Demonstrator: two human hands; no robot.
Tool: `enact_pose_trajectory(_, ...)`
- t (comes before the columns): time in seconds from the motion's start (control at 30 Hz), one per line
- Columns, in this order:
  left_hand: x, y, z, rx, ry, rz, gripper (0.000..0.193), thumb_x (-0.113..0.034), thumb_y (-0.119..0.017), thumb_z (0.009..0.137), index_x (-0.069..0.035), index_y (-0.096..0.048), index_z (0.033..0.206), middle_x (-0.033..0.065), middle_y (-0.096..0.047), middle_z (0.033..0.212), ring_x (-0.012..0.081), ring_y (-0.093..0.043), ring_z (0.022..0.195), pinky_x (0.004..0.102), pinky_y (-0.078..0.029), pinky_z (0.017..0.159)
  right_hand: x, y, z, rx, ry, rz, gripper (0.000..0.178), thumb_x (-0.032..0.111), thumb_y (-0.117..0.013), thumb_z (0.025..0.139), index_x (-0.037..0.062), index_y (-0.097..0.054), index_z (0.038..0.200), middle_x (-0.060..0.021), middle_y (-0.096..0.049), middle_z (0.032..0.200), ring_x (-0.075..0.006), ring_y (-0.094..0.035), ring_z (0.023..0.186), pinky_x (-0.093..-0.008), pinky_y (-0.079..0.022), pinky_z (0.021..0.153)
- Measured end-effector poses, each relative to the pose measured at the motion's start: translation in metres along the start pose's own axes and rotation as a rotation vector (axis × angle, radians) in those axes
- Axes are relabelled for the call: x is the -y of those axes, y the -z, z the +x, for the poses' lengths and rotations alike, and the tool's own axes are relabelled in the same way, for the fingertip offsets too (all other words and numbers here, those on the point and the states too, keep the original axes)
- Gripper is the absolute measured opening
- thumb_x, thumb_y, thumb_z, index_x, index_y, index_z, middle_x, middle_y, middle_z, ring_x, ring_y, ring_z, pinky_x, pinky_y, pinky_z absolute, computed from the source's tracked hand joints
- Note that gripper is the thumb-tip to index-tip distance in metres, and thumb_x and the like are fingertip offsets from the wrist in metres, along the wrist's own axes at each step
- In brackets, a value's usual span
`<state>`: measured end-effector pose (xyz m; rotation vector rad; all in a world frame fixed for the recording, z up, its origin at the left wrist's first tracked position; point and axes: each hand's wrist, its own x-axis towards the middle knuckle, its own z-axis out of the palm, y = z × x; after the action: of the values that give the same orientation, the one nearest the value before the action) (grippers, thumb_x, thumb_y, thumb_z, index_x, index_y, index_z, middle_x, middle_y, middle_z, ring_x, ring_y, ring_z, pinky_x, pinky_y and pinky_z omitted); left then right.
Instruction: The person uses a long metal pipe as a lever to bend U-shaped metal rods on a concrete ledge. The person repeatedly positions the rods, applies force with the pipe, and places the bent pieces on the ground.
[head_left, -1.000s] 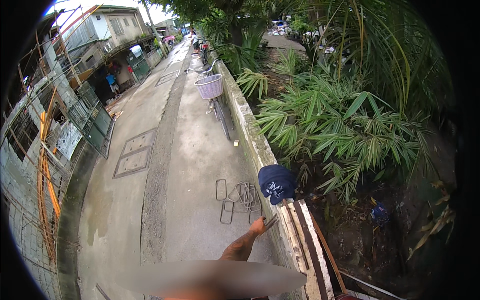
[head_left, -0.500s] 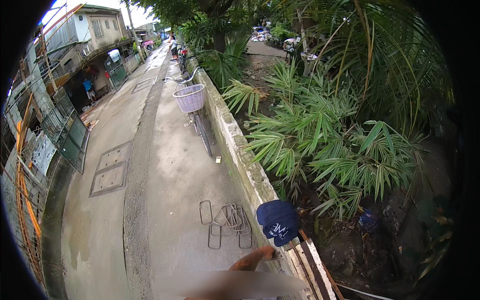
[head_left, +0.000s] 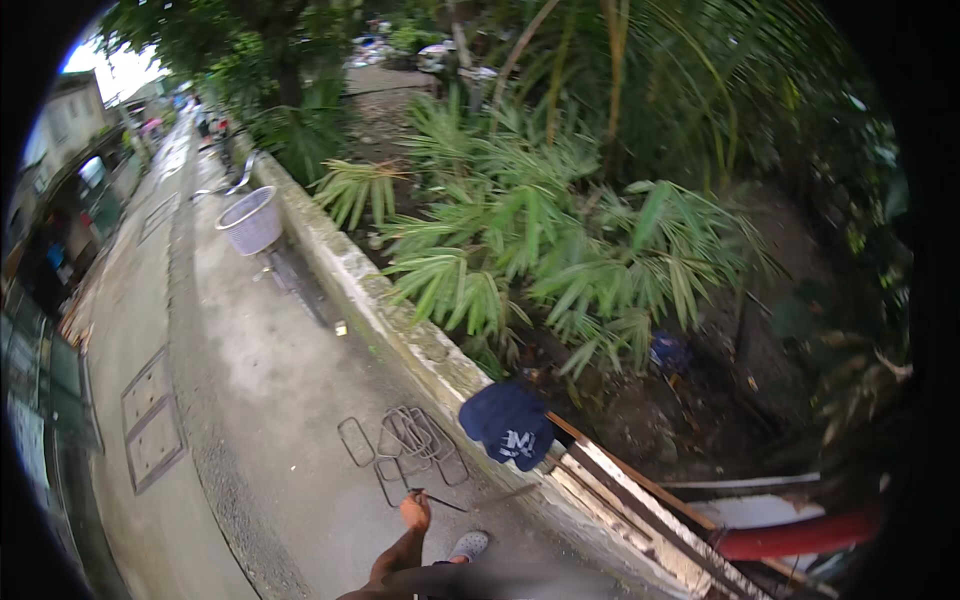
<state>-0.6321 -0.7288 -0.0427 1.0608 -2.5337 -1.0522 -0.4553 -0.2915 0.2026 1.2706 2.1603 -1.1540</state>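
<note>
My left hand (head_left: 415, 511) is closed round one end of a thin dark rod (head_left: 440, 499), which points right and slightly down over the concrete. Just beyond it lies a loose pile of bent steel rod (head_left: 412, 437), several rectangular loops like rebar stirrups, partly overlapping. A dark blue cap (head_left: 507, 425) with white lettering rests on top of the low wall, to the right of the loops. My right hand is out of sight.
The low concrete wall (head_left: 365, 290) runs along the lane, with wooden boards (head_left: 625, 500) on its near part. A bicycle with a pale purple basket (head_left: 252, 221) leans farther up. Leafy plants (head_left: 540, 225) and a long red object (head_left: 800, 538) are beyond the wall. A grey clog (head_left: 469, 545) stands below.
My view has swung right. My left hand has moved from beside the wall to the near edge of the steel loops, and a thin dark rod now shows in it.
</note>
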Motion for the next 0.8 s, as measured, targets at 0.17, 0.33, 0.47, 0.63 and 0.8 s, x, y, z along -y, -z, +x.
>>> enact_pose_trajectory(0.17,-0.037,0.013,-0.07,0.622,-0.863,-0.181,0.018,-0.017,-0.07,0.089,-0.004,-0.073,0.101,0.0112,-0.073,0.102,0.0365,-0.066,0.102,0.0445,-0.048,0.098,-0.233,-0.021,-0.162,-0.013,-0.242,0.196,0.034,0.022,-0.072,0.087,0.0061,-0.055,0.061,-0.0038,-0.051,0.055,-0.0153,-0.047,0.046,-0.0332,-0.037,0.043)
enact_pose_trajectory(0.33,-0.183,-0.019,-0.253,1.41,-1.214,-0.023,0.022,-0.023,-0.069,0.091,-0.003,-0.07,0.099,0.0181,-0.071,0.094,0.0401,-0.067,0.089,0.0473,-0.052,0.081,-0.369,-0.12,-0.269,0.064,-0.635,0.532,0.033,0.022,-0.074,0.083,0.0105,-0.054,0.059,-0.0038,-0.052,0.054,-0.0153,-0.045,0.044,-0.0329,-0.035,0.042)
enact_pose_trajectory(0.47,-0.268,0.039,-0.41,1.704,-1.316,-0.208,0.023,-0.023,-0.068,0.094,0.0,-0.068,0.099,0.0206,-0.069,0.087,0.0421,-0.066,0.077,0.0454,-0.052,0.066,-0.376,-0.151,-0.283,0.073,-1.079,0.847,0.035,0.022,-0.073,0.086,0.0118,-0.053,0.058,-0.0019,-0.047,0.052,-0.0145,-0.043,0.043,-0.0338,-0.035,0.041)
enact_pose_trajectory(0.63,-0.403,0.143,-0.439,1.409,-0.835,-1.109,0.019,-0.023,-0.056,0.105,-0.005,-0.058,0.102,0.0043,-0.062,0.078,0.0121,-0.058,0.068,0.0291,-0.049,0.06,-0.38,-0.198,-0.327,-0.078,-0.689,0.934,0.034,0.024,-0.07,0.09,0.0097,-0.055,0.063,-0.004,-0.051,0.054,-0.0167,-0.047,0.043,-0.0354,-0.037,0.042)
enact_pose_trajectory(0.8,-0.491,0.017,-0.318,1.101,0.013,-1.629,0.037,-0.041,-0.044,0.108,-0.009,-0.05,0.089,-0.0011,-0.045,0.071,0.0131,-0.041,0.059,0.0315,-0.038,0.058,-0.39,-0.182,-0.305,-0.073,-0.959,1.052,0.034,0.022,-0.07,0.09,0.0089,-0.055,0.063,-0.0055,-0.05,0.054,-0.02,-0.049,0.042,-0.0374,-0.039,0.042)
